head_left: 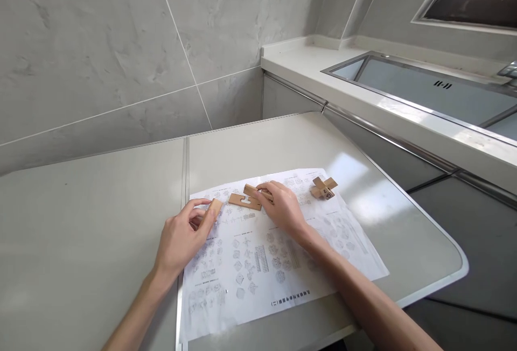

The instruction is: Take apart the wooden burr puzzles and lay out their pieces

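The left hand [180, 238] pinched a plain wooden block [215, 208] over the left side of the printed diagram sheet [299, 273], while the right hand [283, 205] gripped a wooden puzzle strip [250, 190] beside a notched wooden plate [251, 205] on the paper. A cross-shaped wooden assembly [323, 189] sat near the far right corner.

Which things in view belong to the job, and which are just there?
Job: tan wooden block in left hand; tan wooden strip in right hand; notched tan wooden plate; printed white paper sheet; probably crossed tan wooden pieces.

Just there: grey rectangular sink; white countertop.
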Action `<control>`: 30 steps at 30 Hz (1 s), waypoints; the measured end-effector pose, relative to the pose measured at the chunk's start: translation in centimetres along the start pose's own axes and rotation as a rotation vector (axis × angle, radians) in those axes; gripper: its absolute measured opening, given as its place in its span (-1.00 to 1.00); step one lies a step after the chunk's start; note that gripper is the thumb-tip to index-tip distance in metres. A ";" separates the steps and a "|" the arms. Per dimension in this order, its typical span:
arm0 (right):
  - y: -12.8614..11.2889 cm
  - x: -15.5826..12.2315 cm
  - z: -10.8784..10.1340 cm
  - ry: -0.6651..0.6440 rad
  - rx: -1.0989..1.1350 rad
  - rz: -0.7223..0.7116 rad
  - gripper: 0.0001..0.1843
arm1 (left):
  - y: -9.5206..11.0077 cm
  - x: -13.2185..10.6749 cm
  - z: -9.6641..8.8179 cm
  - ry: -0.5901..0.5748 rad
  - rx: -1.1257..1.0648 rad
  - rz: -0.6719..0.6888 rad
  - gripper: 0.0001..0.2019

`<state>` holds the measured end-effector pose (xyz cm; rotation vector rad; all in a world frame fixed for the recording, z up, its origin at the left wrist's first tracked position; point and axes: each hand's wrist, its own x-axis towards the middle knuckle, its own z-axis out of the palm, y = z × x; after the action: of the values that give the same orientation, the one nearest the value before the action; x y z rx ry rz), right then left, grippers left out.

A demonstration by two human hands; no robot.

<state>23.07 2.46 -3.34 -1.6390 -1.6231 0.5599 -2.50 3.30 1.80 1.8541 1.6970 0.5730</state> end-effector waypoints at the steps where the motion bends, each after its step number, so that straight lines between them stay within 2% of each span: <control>1: 0.0 0.0 0.0 -0.007 -0.005 -0.003 -0.84 | 0.2 0.0 0.0 0.000 0.026 0.004 -0.60; 6: -0.2 -0.4 0.2 -0.026 -0.021 -0.012 -0.86 | 1.5 -0.3 0.5 -0.016 0.112 -0.015 -0.63; 14: -0.9 -1.3 1.1 -0.065 -0.024 -0.051 -0.85 | 2.3 -1.3 1.4 -0.024 0.207 -0.131 -0.65; 22: -1.3 -1.7 1.6 -0.068 0.002 -0.105 -0.88 | 2.0 -1.4 1.9 -0.035 0.243 -0.100 -0.63; 30: -1.1 -1.6 1.6 -0.047 0.019 -0.138 -0.83 | 1.0 -1.0 2.8 -0.031 0.340 0.002 -0.59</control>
<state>20.93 1.10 -3.83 -1.4969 -1.7438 0.5448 -0.07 1.94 0.43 2.0827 1.8629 0.2649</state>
